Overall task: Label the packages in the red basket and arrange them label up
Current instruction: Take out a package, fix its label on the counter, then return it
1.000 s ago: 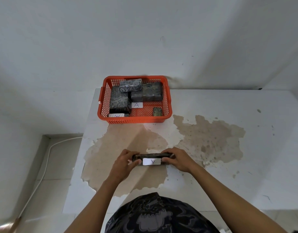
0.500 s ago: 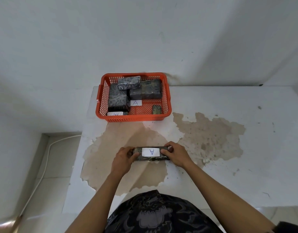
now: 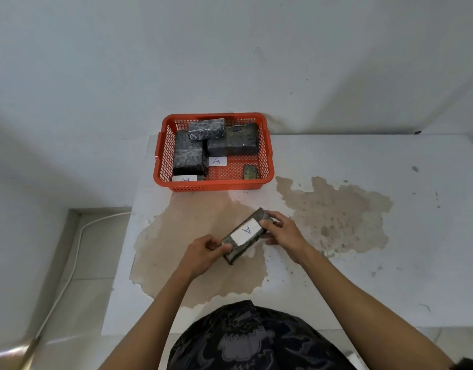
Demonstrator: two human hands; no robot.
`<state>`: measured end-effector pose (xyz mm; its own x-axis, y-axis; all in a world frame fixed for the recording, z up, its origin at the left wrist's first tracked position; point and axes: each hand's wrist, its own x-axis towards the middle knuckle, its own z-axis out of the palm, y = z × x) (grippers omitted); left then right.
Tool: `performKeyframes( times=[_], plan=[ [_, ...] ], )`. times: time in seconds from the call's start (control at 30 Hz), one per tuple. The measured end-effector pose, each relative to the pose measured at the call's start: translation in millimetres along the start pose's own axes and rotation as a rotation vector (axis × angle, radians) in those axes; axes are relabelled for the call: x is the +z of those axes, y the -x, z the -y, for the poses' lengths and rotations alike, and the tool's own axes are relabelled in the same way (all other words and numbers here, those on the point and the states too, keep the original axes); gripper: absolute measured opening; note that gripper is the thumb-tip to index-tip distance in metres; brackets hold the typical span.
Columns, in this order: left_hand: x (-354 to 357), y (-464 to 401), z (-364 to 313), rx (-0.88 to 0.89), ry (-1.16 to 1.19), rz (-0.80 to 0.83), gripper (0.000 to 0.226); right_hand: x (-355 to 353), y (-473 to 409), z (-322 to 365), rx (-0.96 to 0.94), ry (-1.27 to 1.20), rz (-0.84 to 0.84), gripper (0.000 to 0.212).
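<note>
Both hands clamp 1 dark, patterned, plastic-wrapped rectangular package [image 3: 244, 237] from its 2 ends: the left hand [image 3: 203, 253] has its grip closed on the near-left end with the thumb on top, and the right hand [image 3: 284, 233] has its grip closed on the far-right end, fingertips curled over the upper edge. This package sits diagonally above the brown-stained patch of the white desk [image 3: 390, 263], its white paper label [image 3: 244, 231] facing up with a handwritten blue letter A. Whether it touches the desk I cannot tell. Further back, against the wall, the red plastic mesh basket [image 3: 266, 156] holds several more dark wrapped packages [image 3: 190, 153], 1 lying on top of others, with 2 white A labels showing among them.
</note>
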<state>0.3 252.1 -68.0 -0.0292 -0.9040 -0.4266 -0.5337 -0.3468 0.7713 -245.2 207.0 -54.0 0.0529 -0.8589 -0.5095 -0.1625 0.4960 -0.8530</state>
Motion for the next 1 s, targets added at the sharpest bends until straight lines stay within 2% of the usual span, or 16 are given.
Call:
performKeyframes(
  times=[0.1,0.23,0.33,0.43,0.53,0.63,0.83,1.0],
  plan=[
    [1.6,2.3,-7.3,0.034,0.021,0.095,0.037,0.2,-3.8,15.2,-0.087,0.061,-0.001,0.033],
    [3.6,-3.2,-30.6,0.104,0.096,0.124,0.032,2.0,-6.7,37.4,-0.136,0.173,0.117,0.038],
    [3.3,-10.2,-52.6,0.120,0.240,0.081,0.027,10.0,-7.9,49.9,-0.149,0.207,0.190,0.039],
    [4.6,-16.3,-64.0,0.066,0.408,0.040,0.030,15.6,-6.5,56.1,-0.172,0.201,0.130,0.039],
    [4.4,-20.5,-70.0,-0.007,0.585,-0.079,0.038,15.9,-2.8,54.2,-0.113,0.212,0.166,0.044],
    [-1.1,-22.8,-71.5,-0.026,0.756,-0.198,0.042,8.9,-0.8,51.5,-0.099,0.274,0.206,0.040],
    [-21.0,-27.0,-65.4,0.007,0.768,-0.253,0.024,-8.0,-6.3,69.1,-0.152,0.193,0.134,0.031],
    [-42.2,-39.4,-70.1,0.024,0.489,-0.393,0.035,-14.0,-18.8,92.2,-0.179,0.089,0.087,0.032]
  ],
)
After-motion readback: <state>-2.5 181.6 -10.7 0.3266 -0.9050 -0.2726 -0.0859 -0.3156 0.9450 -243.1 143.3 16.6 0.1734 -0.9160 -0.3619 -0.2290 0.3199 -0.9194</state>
